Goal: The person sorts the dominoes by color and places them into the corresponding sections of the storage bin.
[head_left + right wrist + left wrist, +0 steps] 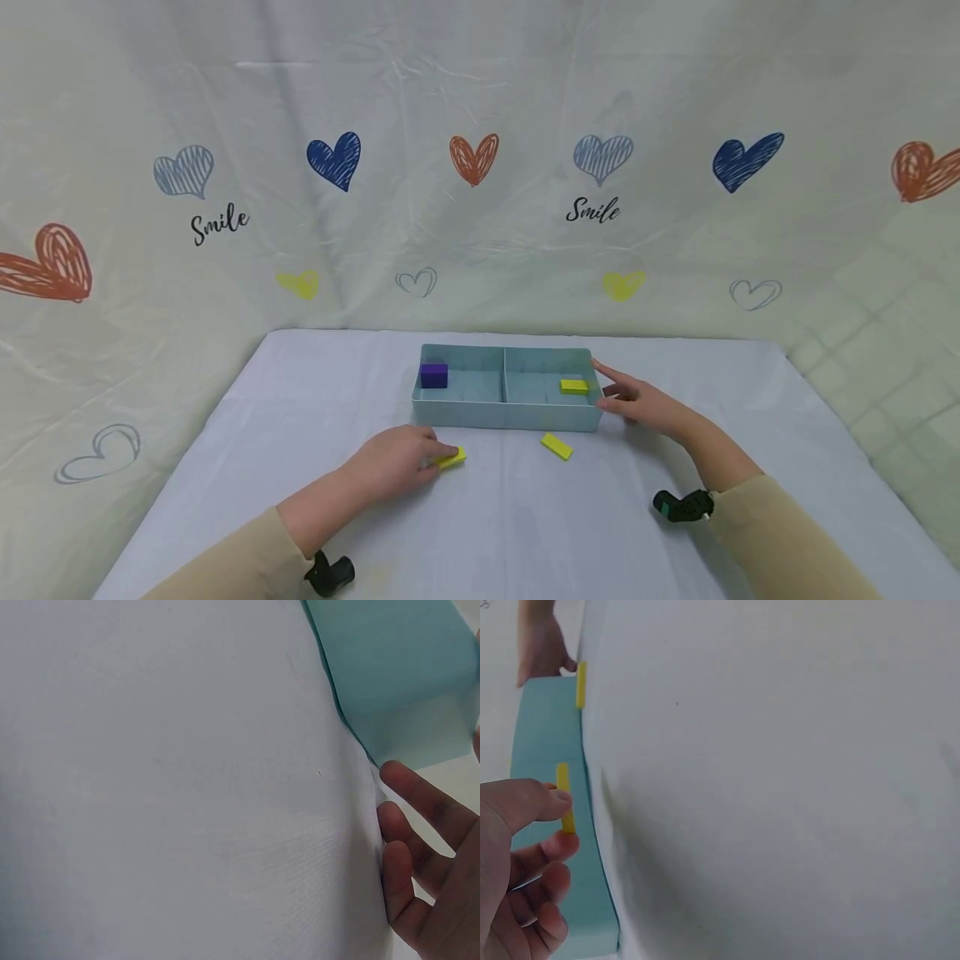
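My left hand (397, 458) pinches a small flat yellow block (564, 799) between thumb and fingers, in front of the tray's left half. In the left wrist view this block overlaps the tray's front wall. The light blue-green tray (465, 414) has two compartments split by a divider. At its right end is my right hand (637, 402), with spread fingers against the end wall and fingertips (394, 772) at the corner. A dark purple block (433, 376) sits in the left compartment, and a yellow block (574, 387) lies in the right one.
Another yellow block (557, 446) lies on the white tablecloth (510, 517), just in front of the tray's right half. Behind the table hangs a pale curtain (525, 100) printed with hearts and the word Smile. Dark wrist cameras hang below both sleeves.
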A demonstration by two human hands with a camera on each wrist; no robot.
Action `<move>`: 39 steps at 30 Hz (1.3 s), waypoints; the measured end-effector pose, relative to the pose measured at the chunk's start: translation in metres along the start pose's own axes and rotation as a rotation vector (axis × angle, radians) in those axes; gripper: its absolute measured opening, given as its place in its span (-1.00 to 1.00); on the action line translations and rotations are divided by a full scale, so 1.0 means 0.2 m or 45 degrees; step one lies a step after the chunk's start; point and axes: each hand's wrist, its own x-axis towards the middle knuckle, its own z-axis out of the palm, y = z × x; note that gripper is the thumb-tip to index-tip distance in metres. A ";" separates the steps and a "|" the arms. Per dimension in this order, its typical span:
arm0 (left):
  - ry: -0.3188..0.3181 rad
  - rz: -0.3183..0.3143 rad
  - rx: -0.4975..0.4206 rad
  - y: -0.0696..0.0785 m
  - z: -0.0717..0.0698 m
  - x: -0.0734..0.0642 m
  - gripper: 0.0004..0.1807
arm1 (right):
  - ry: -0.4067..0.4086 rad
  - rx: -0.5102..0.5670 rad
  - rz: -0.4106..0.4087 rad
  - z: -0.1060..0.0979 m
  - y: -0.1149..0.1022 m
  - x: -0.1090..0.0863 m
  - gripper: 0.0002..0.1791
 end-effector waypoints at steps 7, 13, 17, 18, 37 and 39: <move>0.050 0.003 0.004 0.02 -0.06 0.02 -0.66 | -0.008 0.005 -0.003 0.00 -0.01 -0.01 -0.10; 0.091 -0.017 -0.036 0.04 -0.12 0.03 -0.65 | 0.000 -0.001 0.002 0.01 -0.01 -0.01 -0.10; 0.133 -0.024 -0.072 0.06 -0.16 0.04 -0.64 | 0.010 -0.010 0.022 0.01 -0.01 0.00 -0.10; 0.146 -0.024 -0.076 0.06 -0.16 0.05 -0.64 | 0.009 -0.012 0.022 0.01 -0.01 -0.01 -0.10; 0.200 -0.004 -0.195 0.15 -0.22 0.40 -0.60 | -0.007 0.011 -0.003 0.01 0.00 -0.01 -0.10; 0.193 -0.002 -0.205 0.16 -0.22 0.45 -0.60 | -0.008 0.016 -0.012 0.00 -0.01 -0.01 -0.10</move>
